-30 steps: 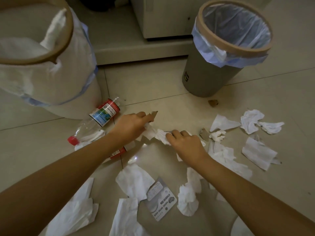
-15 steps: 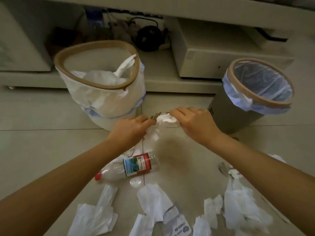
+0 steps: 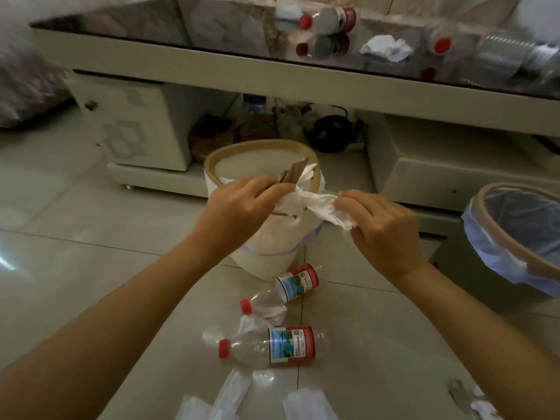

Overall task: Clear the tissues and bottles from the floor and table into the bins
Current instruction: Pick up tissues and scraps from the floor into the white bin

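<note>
both my hands pinch one tissue (image 3: 321,206), its length running from left hand (image 3: 239,207) to right hand (image 3: 381,225); the white bin (image 3: 315,180) sits just beyond my left fingers (image 3: 266,189).

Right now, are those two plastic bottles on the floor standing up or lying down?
Lying down. Both the nearer bottle and the farther bottle rest on their sides on the tiles, red caps pointing left.

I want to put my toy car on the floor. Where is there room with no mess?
Bare tiles lie left of the white bin and between it and the grey bin. It is crowded below the hands, where two bottles and tissues lie.
</note>
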`<state>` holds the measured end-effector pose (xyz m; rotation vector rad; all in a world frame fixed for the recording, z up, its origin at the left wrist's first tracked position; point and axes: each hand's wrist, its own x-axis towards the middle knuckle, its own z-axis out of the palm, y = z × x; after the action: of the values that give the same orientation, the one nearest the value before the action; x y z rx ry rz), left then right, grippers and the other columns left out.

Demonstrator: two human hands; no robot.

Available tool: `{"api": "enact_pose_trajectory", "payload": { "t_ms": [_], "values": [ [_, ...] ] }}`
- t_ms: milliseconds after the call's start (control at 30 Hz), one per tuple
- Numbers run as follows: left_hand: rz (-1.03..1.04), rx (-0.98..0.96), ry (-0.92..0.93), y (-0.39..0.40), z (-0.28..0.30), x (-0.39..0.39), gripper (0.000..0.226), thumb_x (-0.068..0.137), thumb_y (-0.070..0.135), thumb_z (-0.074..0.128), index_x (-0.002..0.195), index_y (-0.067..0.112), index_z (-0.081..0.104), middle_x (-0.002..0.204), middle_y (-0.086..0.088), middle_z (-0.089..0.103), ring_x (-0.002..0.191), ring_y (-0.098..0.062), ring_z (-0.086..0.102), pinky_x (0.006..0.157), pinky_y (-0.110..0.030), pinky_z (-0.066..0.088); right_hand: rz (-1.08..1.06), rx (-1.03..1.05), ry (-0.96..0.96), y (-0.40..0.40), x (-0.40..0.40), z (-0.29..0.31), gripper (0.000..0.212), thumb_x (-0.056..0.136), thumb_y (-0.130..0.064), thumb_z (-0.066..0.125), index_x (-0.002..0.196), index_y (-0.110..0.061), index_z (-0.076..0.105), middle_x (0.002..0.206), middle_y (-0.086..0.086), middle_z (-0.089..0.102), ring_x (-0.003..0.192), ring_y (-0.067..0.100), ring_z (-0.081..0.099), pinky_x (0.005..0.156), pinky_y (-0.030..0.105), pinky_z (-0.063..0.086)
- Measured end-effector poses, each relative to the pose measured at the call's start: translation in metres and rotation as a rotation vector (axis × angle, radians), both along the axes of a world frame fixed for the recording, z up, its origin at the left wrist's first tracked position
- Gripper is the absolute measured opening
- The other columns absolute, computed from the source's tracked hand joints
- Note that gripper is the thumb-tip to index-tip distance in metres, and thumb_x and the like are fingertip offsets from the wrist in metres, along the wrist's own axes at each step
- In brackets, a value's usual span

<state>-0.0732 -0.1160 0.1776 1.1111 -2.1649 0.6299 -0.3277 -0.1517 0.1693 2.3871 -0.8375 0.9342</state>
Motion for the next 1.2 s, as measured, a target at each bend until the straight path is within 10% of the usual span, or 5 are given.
{"api": "enact_pose_trajectory", "payload": {
  "t_ms": [333, 600, 767, 933, 1200],
  "values": [
    [0.259, 0.282, -0.044, -0.069, 0.001, 0.022, 0.053, 0.078, 0.015, 0.074, 0.128, 0.019, 0.055, 0.124, -0.009, 0.061, 0.108, -0.029, 0.06, 0.082, -0.041, 0.054, 0.058, -0.122, -0.028, -0.046, 0.062, 0.011, 0.023, 0.085, -0.024, 0.07, 0.102, -0.009, 0.069, 0.105, 0.011, 0.071, 0.091, 0.028, 0.069, 0.066, 0.038, 0.057],
    [0.447, 0.453, -0.049, -0.093, 0.019, 0.057, 0.068, 0.088, 0.009, 0.061, 0.142, 0.041, 0.034, 0.157, 0.006, 0.017, 0.145, -0.022, 0.015, 0.117, -0.05, 0.007, 0.132, -0.182, -0.059, -0.071, 0.11, 0.025, 0.021, 0.092, -0.019, 0.054, 0.099, -0.01, 0.071, 0.1, 0.009, 0.072, 0.086, 0.025, 0.069, 0.065, 0.033, 0.055],
    [0.326, 0.33, 0.209, -0.076, 0.009, 0.071, 0.053, 0.084, -0.002, 0.06, 0.127, 0.028, 0.058, 0.141, 0.001, 0.049, 0.128, -0.022, 0.047, 0.106, -0.044, 0.037, 0.077, 0.229, 0.193, -0.092, 0.14, 0.008, 0.039, 0.083, -0.013, 0.066, 0.121, -0.016, 0.058, 0.11, 0.008, 0.067, 0.092, 0.029, 0.065, 0.071, 0.043, 0.055],
    [0.26, 0.354, 0.194, -0.07, -0.006, 0.058, 0.049, 0.081, -0.002, 0.061, 0.122, 0.025, 0.062, 0.133, -0.001, 0.057, 0.119, -0.021, 0.055, 0.096, -0.042, 0.047, -0.165, 0.852, 0.433, -0.1, 0.13, -0.003, 0.063, 0.089, -0.061, 0.043, 0.146, -0.042, 0.021, 0.146, -0.009, 0.043, 0.133, 0.018, 0.038, 0.109, 0.05, 0.023],
    [0.208, 0.353, 0.254, -0.063, -0.012, 0.029, 0.034, 0.089, 0.02, 0.059, 0.122, 0.026, 0.059, 0.119, 0.005, 0.062, 0.103, -0.015, 0.059, 0.086, -0.033, 0.05, -0.018, 0.49, 0.031, -0.065, 0.097, -0.001, 0.043, 0.086, -0.041, 0.059, 0.126, -0.027, 0.054, 0.124, -0.008, 0.06, 0.115, 0.015, 0.053, 0.098, 0.035, 0.035]
  ]
}}
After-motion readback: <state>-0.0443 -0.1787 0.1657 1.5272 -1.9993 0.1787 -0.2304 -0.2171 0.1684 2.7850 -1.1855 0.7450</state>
